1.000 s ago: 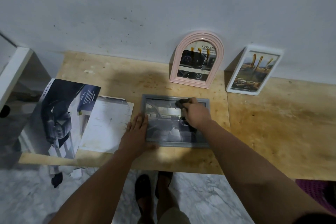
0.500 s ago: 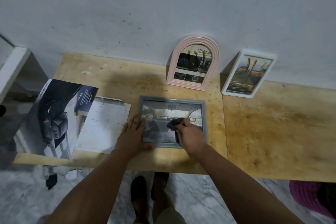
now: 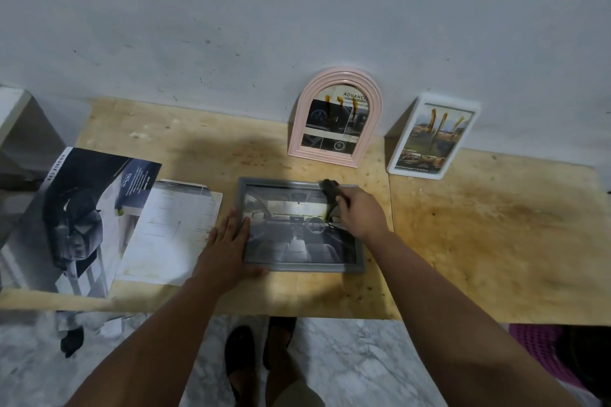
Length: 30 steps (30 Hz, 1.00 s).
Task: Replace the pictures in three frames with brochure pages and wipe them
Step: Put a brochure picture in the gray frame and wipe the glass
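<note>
Two hands are on the grey frame, which lies flat on the wooden tabletop. I see my left hand flat, fingers straight, pressing the frame's left edge. My right hand is clenched round a dark cloth at the frame's upper right corner. The grey frame shows a car interior page behind its glass. Beyond it, a pink arched frame and a white frame lean on the wall, each holding a printed page. Left of the grey frame lie a loose sheet and a dark brochure.
</note>
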Tool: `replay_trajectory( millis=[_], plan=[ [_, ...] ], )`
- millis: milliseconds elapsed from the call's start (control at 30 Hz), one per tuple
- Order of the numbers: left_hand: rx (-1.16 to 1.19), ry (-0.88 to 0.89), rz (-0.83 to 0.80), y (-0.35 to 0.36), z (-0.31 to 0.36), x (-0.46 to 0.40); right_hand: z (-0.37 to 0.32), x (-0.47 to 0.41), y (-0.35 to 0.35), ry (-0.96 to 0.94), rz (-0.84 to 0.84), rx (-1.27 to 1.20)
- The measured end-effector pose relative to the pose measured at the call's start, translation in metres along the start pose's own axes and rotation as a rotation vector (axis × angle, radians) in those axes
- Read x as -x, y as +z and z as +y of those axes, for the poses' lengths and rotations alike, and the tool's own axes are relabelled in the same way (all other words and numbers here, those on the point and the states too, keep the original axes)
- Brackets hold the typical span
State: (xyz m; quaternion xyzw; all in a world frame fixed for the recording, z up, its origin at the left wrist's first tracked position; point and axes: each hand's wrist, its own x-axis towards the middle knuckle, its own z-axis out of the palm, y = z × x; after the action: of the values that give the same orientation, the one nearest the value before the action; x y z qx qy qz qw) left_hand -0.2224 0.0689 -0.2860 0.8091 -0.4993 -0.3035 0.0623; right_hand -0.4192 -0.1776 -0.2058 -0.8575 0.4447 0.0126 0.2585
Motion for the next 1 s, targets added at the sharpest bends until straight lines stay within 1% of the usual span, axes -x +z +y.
replay_trajectory(
  millis=[100, 133, 233, 367, 533, 900, 933, 1000],
  plan=[
    [0.015, -0.003, 0.009, 0.002, -0.002, -0.001, 0.002, -0.002, 0.017, -0.054, -0.201, 0.296],
    [0.013, -0.004, 0.007, 0.003, -0.002, -0.001, 0.003, 0.001, 0.023, -0.045, -0.234, 0.362],
    [-0.002, -0.006, 0.003, 0.003, -0.003, -0.002, 0.003, 0.011, 0.037, -0.014, -0.263, 0.442],
    [-0.01, -0.009, -0.005, 0.002, -0.001, -0.001, 0.003, 0.026, 0.04, -0.063, -0.278, 0.514],
    [-0.016, -0.027, 0.002, 0.0, 0.001, 0.001, 0.0, 0.044, 0.044, -0.069, -0.316, 0.492],
    [-0.004, -0.011, 0.014, -0.001, 0.001, 0.0, -0.012, 0.087, 0.052, -0.093, -0.309, 0.431],
    [-0.006, -0.013, 0.012, -0.001, 0.001, 0.0, -0.013, 0.087, 0.048, -0.079, -0.32, 0.392],
    [-0.006, -0.021, 0.006, -0.001, 0.001, 0.0, -0.014, 0.08, 0.034, -0.018, -0.375, 0.233]
  ],
)
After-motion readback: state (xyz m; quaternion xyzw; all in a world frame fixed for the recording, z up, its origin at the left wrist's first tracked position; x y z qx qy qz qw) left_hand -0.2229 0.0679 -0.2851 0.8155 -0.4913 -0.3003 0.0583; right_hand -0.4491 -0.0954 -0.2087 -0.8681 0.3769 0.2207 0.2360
